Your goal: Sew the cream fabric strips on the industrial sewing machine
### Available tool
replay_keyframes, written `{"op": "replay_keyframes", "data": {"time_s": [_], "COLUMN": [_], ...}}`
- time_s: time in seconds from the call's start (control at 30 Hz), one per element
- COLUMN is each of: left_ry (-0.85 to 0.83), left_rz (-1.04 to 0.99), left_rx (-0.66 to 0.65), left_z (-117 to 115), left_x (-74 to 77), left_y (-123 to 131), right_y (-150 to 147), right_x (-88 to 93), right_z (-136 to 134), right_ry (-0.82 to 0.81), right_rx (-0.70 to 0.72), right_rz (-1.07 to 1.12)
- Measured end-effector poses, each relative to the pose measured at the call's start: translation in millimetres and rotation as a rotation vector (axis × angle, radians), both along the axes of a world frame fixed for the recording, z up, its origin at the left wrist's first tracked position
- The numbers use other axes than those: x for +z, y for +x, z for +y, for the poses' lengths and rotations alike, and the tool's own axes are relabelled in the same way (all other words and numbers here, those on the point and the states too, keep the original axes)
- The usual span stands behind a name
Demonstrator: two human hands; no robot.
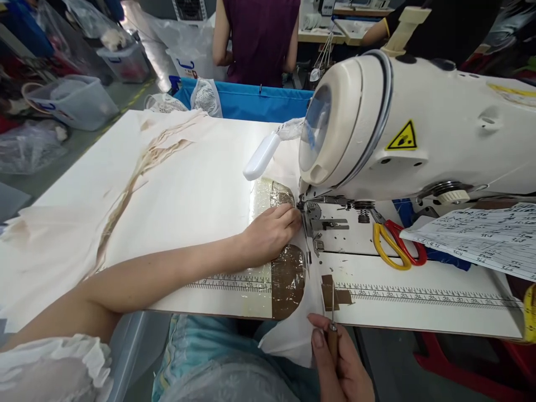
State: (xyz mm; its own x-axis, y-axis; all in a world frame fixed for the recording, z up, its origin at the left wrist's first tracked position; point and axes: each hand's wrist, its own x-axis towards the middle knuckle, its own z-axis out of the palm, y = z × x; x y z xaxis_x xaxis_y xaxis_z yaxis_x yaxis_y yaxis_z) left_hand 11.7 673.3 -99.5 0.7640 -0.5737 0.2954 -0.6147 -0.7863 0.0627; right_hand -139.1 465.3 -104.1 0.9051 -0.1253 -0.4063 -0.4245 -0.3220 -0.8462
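My left hand lies on the bed of the white sewing machine, fingers curled together beside the presser foot. Its fingertips press on a pale white fabric piece, which runs past the foot and hangs over the table's front edge. What exactly the fingertips pinch is partly hidden. Below the edge, my right hand grips an awl by its wooden handle, the thin metal spike pointing up. Its thumb and index finger are close to the hanging cloth. Brown tape covers the table under my left wrist.
Scissors with red and yellow handles lie right of the needle area, beside a written paper sheet. Pale fabric strips spread along the table's left. A blue cloth bin stands behind, with two people beyond.
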Motion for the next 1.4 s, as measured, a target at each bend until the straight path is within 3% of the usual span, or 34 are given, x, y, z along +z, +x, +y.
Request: {"op": "replay_keyframes", "data": {"time_s": [0.13, 0.37, 0.63, 0.83, 1.1, 1.27, 1.4], "left_ry": [-0.026, -0.181, -0.078, -0.139, -0.025, -0.096, -0.017], "left_rz": [0.026, 0.029, -0.062, -0.062, -0.059, -0.054, -0.059], "left_rx": [0.004, -0.186, -0.029, -0.177, -0.032, -0.138, -0.130], "left_z": [1.1, 13.5, 10.8, 12.4, 11.6, 14.2, 13.1], "left_x": [4.5, -0.7, -3.7, -5.7, -3.6, -2.6, -3.1], "left_y": [6.7, 14.8, 12.9, 12.4, 10.9, 9.6, 9.9], "right_y": [11.9, 20.8, 40.1, 52.5, 65.8, 73.6, 78.4], "right_x": [9.6, 19.2, 21.1, 12.2, 7.8, 17.3, 21.2], "right_z": [0.8, 5.9, 4.3, -3.8, 3.4, 5.7, 8.0], "right_ry": [-0.085, -0.141, -0.202, -0.192, -0.255, -0.266, -0.295], "right_rx": [0.055, 0.068, 0.173, 0.256, 0.260, 0.311, 0.318], "right_rz": [-0.104, -0.138, -0.231, -0.288, -0.417, -0.398, -0.444]}}
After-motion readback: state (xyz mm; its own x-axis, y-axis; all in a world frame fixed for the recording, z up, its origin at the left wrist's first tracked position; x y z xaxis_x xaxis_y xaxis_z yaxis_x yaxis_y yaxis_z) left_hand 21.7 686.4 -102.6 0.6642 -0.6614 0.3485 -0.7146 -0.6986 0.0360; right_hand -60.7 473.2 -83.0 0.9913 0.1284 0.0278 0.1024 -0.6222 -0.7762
